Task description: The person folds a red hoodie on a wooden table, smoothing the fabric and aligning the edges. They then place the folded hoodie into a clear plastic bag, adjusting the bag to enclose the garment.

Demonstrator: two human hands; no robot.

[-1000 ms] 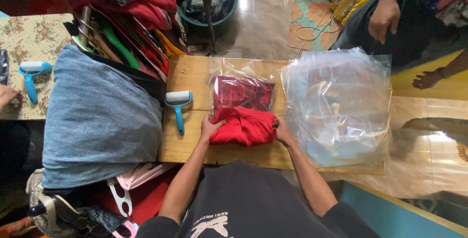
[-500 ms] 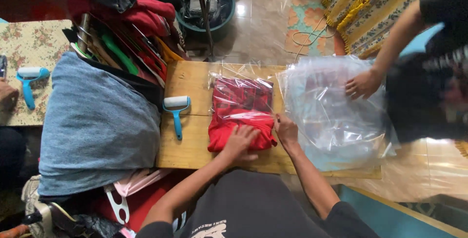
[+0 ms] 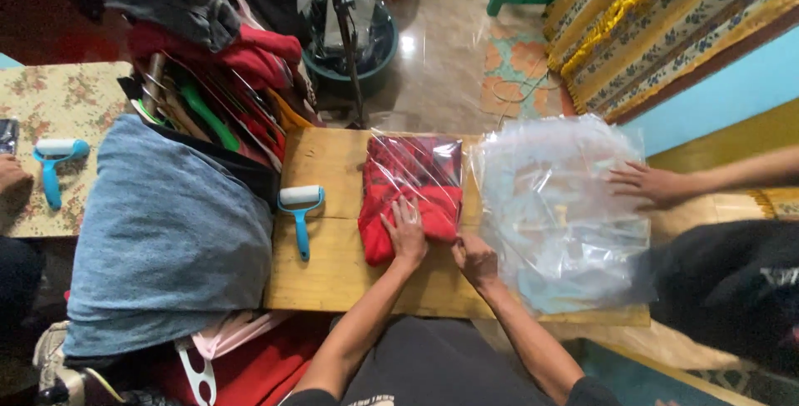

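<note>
A folded red garment (image 3: 408, 198) lies on a wooden board (image 3: 333, 264), its far half inside a clear plastic bag (image 3: 416, 160). My left hand (image 3: 406, 231) lies flat on the near part of the red garment, fingers spread. My right hand (image 3: 476, 258) rests at the garment's near right corner, at the bag's edge; whether it pinches the bag cannot be told. A stack of clear plastic bags (image 3: 558, 215) lies to the right of it.
Another person's hand (image 3: 645, 183) presses on the stack of bags from the right. A blue lint roller (image 3: 300, 210) lies left of the garment. A grey-blue cloth pile (image 3: 162, 235) and hangers with clothes (image 3: 225, 90) are at left. A second lint roller (image 3: 54, 165) lies far left.
The garment has slid further into the bag. My left hand moved up onto it. The other person's hand shifted to the right side of the bag stack.
</note>
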